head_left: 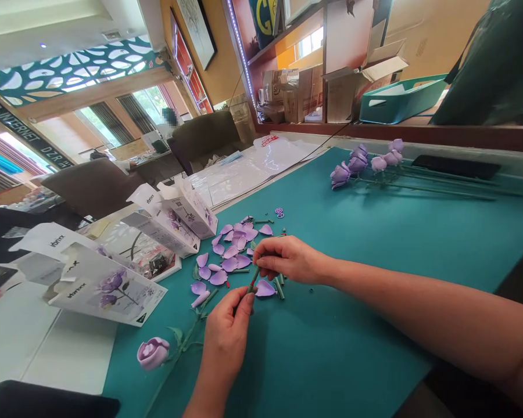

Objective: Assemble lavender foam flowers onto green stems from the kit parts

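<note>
My left hand (229, 334) pinches the lower end of a thin green stem piece (253, 280) over the teal mat (353, 278). My right hand (287, 258) grips the upper end of the same stem with closed fingers. Loose purple petals (233, 249) lie scattered just behind and left of my hands, and one petal (265, 288) rests under them. Short green stem segments (279, 288) lie beside my right hand. A finished purple flower (153, 352) on a green stem lies at the mat's near left.
Several finished purple flowers (366, 164) with long stems lie at the far right, next to a black phone (455, 167). Opened white product boxes (108, 284) and plastic bags (248, 168) cover the table to the left. Chairs (204, 136) stand beyond the table.
</note>
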`<move>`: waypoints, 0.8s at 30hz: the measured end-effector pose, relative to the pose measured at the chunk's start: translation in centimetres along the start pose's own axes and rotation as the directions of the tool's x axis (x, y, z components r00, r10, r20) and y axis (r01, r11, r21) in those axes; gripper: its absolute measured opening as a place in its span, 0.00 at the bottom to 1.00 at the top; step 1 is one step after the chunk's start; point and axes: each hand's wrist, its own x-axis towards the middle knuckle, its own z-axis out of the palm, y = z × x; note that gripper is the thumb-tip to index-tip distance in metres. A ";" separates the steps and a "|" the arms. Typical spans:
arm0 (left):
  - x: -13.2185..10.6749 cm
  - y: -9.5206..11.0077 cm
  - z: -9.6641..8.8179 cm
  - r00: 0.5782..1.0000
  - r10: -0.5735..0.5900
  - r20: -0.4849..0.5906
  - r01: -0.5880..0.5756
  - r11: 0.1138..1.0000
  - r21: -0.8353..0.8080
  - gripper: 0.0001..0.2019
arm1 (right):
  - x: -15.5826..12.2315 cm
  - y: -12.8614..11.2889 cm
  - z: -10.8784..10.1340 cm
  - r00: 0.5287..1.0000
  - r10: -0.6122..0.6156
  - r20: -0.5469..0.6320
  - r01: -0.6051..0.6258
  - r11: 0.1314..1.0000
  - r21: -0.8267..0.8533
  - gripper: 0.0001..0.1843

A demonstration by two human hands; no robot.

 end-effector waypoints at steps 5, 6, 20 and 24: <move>-0.1 0.2 0.1 0.997 0.071 -0.038 -0.068 0.995 0.078 0.19 | 0.0 0.3 0.4 0.999 0.033 0.026 -0.034 0.998 0.058 0.04; -0.1 0.2 0.1 0.996 0.080 -0.045 -0.076 0.993 0.092 0.18 | 0.0 0.4 0.5 0.999 0.036 0.025 -0.038 0.997 0.061 0.04; -0.1 -0.1 0.1 0.984 0.158 -0.083 -0.141 0.973 0.184 0.17 | 0.3 0.9 1.1 0.996 0.077 0.034 -0.082 0.983 0.163 0.07; -0.2 -0.1 0.2 0.981 0.165 -0.103 -0.142 0.969 0.202 0.16 | 0.3 0.7 1.4 0.996 0.086 0.038 -0.092 0.978 0.190 0.08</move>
